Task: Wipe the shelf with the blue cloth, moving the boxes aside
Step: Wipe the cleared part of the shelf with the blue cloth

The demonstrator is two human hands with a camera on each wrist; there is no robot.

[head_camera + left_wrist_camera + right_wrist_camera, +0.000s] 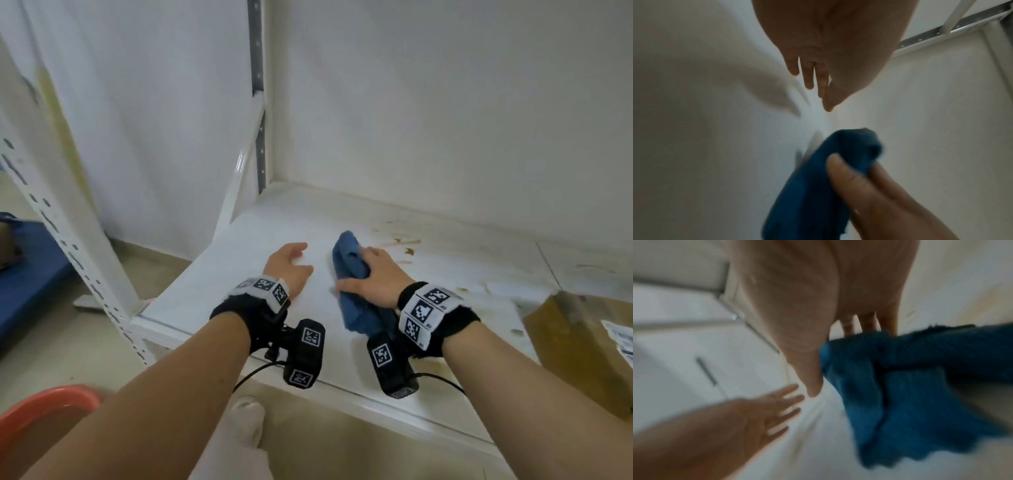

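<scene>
Head view: wiping step in hand. Right hand (371,279) curls over the bunched blue cloth (352,291) and presses it on the shelf (239,274), mid-board, nearer the front edge than the back. Cloth's long axis runs front to back, far end pointing at the back wall. Left hand (291,270) lies on the board just beside it, fingers relaxed, holding nothing. Brown stains (400,243) sit toward the back edge, right of the cloth, unwiped. Cardboard box (575,346) stands at the front right edge.

Left wrist view: fingers spread loosely, empty; the cloth is gripped between the other hand's thumb and fingers.

Right wrist view: blurred; the cloth is bunched under the fingers.

Judgement: the next stroke should go right and back onto the stains, then shift the box.
</scene>
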